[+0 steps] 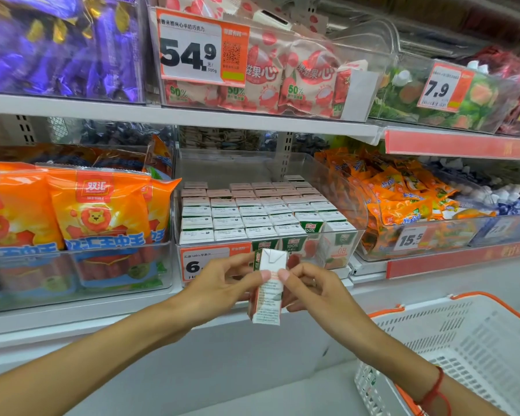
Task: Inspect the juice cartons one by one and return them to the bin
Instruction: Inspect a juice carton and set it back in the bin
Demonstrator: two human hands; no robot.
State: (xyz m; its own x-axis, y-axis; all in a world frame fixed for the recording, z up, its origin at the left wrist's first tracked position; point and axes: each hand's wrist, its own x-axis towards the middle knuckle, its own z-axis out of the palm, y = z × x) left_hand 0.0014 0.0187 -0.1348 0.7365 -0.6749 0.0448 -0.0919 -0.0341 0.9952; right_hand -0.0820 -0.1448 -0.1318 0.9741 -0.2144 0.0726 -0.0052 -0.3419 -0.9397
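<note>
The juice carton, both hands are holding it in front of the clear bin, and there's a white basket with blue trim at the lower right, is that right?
Not quite. In the head view the white basket's trim is orange, not blue. The rest holds: the left hand and right hand both hold the juice carton in front of the clear bin of cartons.

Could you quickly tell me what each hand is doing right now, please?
Left hand: pinching the juice carton from its left side.
Right hand: pinching the same carton from its right.
</note>
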